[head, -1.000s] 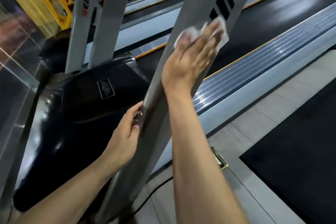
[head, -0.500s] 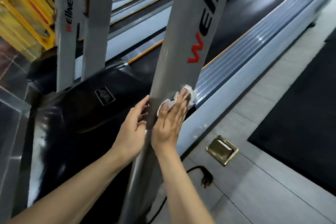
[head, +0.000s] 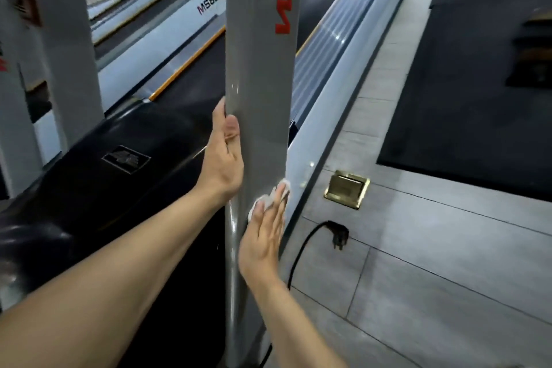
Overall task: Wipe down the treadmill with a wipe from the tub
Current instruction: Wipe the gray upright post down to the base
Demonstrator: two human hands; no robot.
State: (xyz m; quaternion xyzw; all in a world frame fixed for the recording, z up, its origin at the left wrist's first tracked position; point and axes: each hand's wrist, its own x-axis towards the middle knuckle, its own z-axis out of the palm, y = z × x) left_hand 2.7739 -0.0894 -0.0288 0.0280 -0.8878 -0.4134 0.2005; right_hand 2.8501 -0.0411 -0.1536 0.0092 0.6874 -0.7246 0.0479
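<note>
A small crumpled white wipe [head: 270,199] lies pressed flat under the straight fingers of the right hand [head: 263,237] against the lower part of the treadmill's grey metal upright post [head: 258,116]; the left hand [head: 222,155] has its grip clamped on the post's left edge. With only fingertips covering it, the wipe could slide free and drop toward the black power plug [head: 339,237] on the grey tiled floor [head: 433,263].

The treadmill upright [head: 258,92] stands between the motor cover [head: 125,170] on its left and the side rail [head: 334,92] on its right, with the left hand [head: 222,155] above the right hand [head: 263,236], which presses the wipe [head: 270,199] against it, and the floor socket [head: 346,188] beyond the plug [head: 339,237] on the floor [head: 433,263].
</note>
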